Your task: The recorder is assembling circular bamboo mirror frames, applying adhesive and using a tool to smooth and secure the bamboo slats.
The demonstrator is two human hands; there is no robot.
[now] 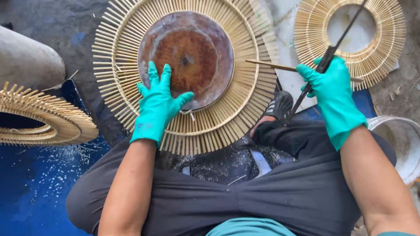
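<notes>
Both hands wear teal gloves: the left hand (158,105) presses flat on the rusty round metal disc (187,56) inside the bamboo-stick sunburst ring (251,96), while the right hand (333,96) grips a thin dark blade (339,37) and a bamboo stick (271,65). If the blade slips, it may cut the glove or knock sticks loose.

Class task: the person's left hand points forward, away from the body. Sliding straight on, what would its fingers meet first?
The left hand already rests on the rusty round disc; straight on, likely its far rim, then the bamboo stick ring.
</notes>
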